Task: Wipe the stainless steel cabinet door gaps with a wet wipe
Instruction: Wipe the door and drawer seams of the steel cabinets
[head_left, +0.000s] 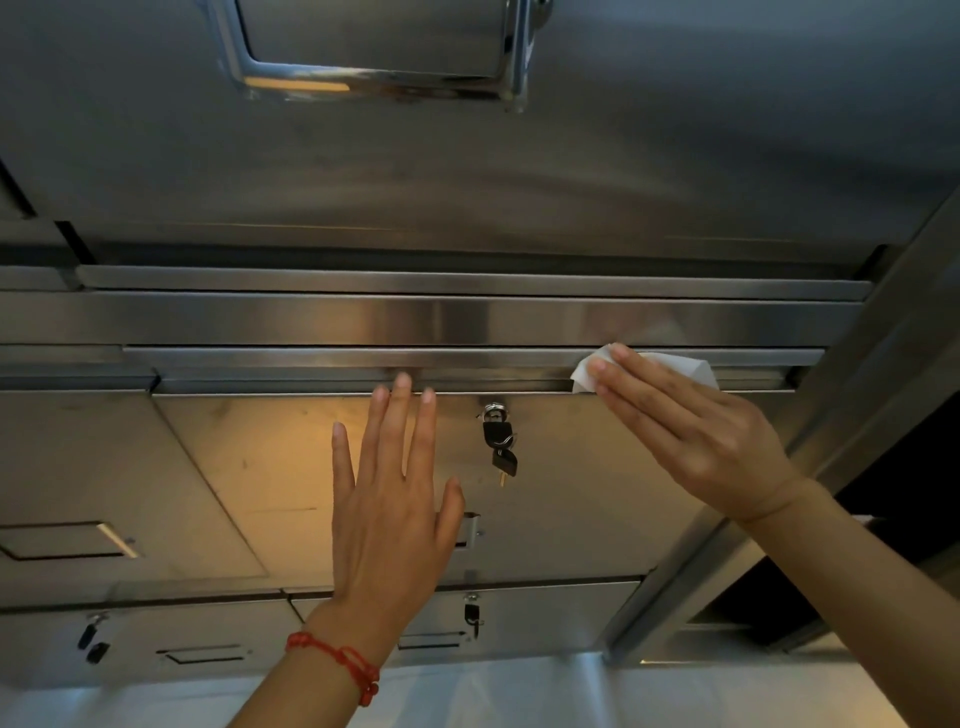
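Note:
A stainless steel cabinet door (291, 467) fills the middle of the head view, with a narrow gap (493, 387) running along its top edge. My right hand (680, 431) lies flat with straight fingers, pressing a white wet wipe (675, 366) onto the gap near its right end. My left hand (395, 499), a red string bracelet on its wrist, rests flat on the door with the fingertips reaching the gap. A lock with black keys (498, 441) hangs between the two hands.
Above the gap run horizontal steel rails (415, 317) and a larger door with a chrome recessed handle (374, 57). Lower drawers with keys (471, 616) sit below. A steel post (852, 374) slants along the right side.

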